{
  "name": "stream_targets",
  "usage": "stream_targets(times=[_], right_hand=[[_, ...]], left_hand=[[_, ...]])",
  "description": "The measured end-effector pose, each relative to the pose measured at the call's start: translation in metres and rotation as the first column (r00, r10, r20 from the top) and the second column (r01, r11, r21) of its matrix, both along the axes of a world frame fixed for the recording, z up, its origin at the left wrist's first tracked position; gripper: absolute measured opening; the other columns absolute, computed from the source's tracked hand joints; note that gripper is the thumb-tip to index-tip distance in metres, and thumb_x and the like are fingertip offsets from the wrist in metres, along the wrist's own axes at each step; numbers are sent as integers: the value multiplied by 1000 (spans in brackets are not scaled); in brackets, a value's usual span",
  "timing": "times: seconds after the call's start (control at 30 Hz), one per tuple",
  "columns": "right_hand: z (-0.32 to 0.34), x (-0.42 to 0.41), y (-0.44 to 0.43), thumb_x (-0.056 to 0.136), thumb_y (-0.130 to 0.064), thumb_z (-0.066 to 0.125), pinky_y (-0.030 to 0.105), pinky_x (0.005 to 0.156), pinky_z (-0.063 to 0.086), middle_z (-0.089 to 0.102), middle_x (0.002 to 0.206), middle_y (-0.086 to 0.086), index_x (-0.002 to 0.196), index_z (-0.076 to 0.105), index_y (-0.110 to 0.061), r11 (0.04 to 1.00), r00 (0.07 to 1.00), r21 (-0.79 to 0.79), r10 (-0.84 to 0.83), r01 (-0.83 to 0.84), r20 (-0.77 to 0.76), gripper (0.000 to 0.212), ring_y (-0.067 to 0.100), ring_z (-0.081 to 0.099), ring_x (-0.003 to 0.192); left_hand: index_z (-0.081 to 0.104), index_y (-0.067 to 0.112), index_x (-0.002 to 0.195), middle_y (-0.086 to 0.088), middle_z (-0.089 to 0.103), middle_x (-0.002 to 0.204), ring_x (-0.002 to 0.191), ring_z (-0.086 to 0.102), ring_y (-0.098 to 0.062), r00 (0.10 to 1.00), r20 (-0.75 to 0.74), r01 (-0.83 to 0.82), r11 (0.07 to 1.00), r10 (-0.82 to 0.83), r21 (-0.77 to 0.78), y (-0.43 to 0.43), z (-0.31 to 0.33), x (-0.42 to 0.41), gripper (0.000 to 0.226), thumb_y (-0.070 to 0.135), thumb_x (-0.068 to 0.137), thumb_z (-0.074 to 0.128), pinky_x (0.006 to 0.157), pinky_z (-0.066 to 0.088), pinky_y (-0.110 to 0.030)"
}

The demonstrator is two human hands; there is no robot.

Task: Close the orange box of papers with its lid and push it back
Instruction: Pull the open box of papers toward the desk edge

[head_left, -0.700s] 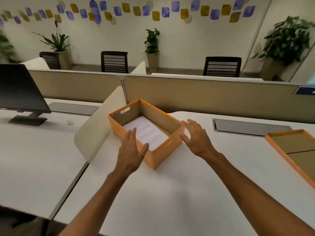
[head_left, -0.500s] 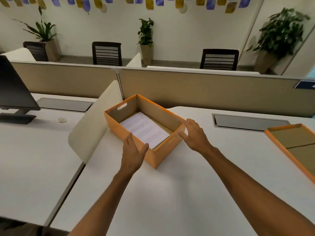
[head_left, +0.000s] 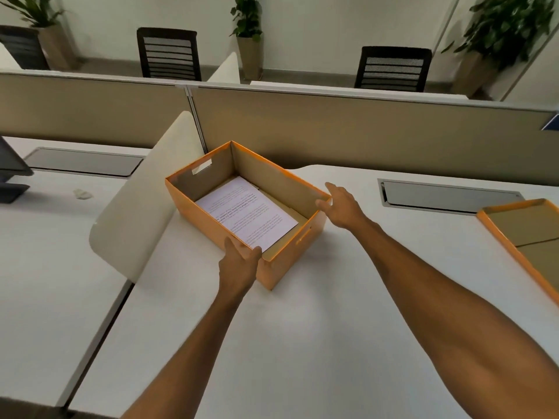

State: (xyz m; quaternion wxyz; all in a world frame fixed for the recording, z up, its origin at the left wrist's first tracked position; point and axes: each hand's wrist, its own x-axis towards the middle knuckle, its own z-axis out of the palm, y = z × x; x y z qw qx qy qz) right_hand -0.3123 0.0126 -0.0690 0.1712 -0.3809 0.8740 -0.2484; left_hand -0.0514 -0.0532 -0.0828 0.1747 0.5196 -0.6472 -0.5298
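The orange box stands open on the white desk, turned at an angle. A stack of printed white papers lies inside it. My left hand grips the box's near left wall at the rim, thumb toward the near corner. My right hand cups the box's right corner, thumb on the rim and fingers along the outer far wall. The orange lid lies upside down at the desk's right edge, its brown inside facing up, well apart from both hands.
A cream curved divider stands just left of the box. Beige partition panels run behind it. A grey cable hatch sits in the desk at the right. A monitor base is on the left desk.
Both hands have closed in on the box: the left onto its near left wall, the right onto its right corner. The view has tilted down and moved closer.
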Motion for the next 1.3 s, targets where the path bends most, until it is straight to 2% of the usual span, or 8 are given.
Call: stream_targets(times=[0.23, 0.4, 0.57, 0.7, 0.8, 0.93, 1.13, 1.3], right_hand=[[-8, -13, -10, 96, -21, 58, 34, 80, 49, 63, 121, 19, 131, 53, -7, 996, 993, -45, -79, 83, 85, 38, 31, 61, 102], [-8, -17, -4, 93, -19, 62, 33, 69, 50, 65, 105, 14, 114, 57, -9, 982, 981, -94, -151, 163, 124, 24, 26, 62, 88], [-4, -21, 22, 93, -10, 58, 36, 66, 52, 62, 92, 12, 99, 56, -6, 940, 954, -179, -274, 292, 118, 8, 25, 59, 80], [0, -26, 59, 92, -7, 54, 32, 61, 52, 59, 86, 4, 96, 58, -11, 881, 909, -229, -389, 415, 150, 7, 22, 59, 79], [4, -28, 94, 92, -11, 53, 39, 70, 60, 67, 98, 7, 104, 66, -15, 847, 884, -264, -412, 461, 221, 18, 22, 64, 84], [8, -26, 148, 94, -16, 58, 42, 77, 60, 69, 107, 5, 113, 68, -16, 815, 858, -285, -436, 504, 271, 22, 25, 66, 92], [18, -14, 225, 95, -17, 56, 43, 71, 62, 69, 101, 11, 108, 59, -14, 758, 772, -277, -431, 590, 466, 14, 26, 69, 88], [21, -2, 286, 93, -20, 61, 32, 58, 59, 73, 97, 8, 112, 60, -15, 734, 740, -307, -379, 606, 556, 19, 19, 72, 82]], left_hand=[[43, 15, 136, -5, 63, 128, 115, 61, -29, 995, -65, -76, 997, 77, 22, 2, 3, -10, 50, 15, 89, 61, 75, 63, -53], [50, 13, 130, -10, 66, 123, 105, 65, -28, 992, -68, -108, 994, 110, 30, -2, 3, -11, 43, 10, 88, 61, 72, 63, -50], [41, 16, 144, -12, 64, 125, 111, 64, -35, 998, -57, -20, 1000, 21, 23, 0, 9, -14, 57, 6, 91, 61, 54, 61, -34], [33, 16, 152, -18, 58, 136, 118, 60, -40, 996, -58, 74, 997, -72, 26, 5, 21, -28, 68, 6, 92, 63, 73, 61, -51], [33, 17, 154, -22, 56, 138, 119, 60, -41, 984, -74, 162, 986, -160, 36, 10, 30, -39, 70, 7, 92, 63, 81, 60, -58], [31, 18, 155, -22, 54, 140, 121, 59, -41, 958, -89, 275, 961, -271, 32, 25, 39, -54, 70, 11, 94, 63, 85, 57, -61], [33, 20, 155, -19, 54, 142, 123, 58, -39, 904, -85, 420, 907, -418, 5, 63, 45, -70, 67, 14, 95, 63, 87, 56, -62], [35, 24, 154, -19, 56, 139, 121, 60, -39, 860, -63, 509, 861, -507, 17, 97, 46, -78, 68, 12, 94, 63, 84, 57, -62]])
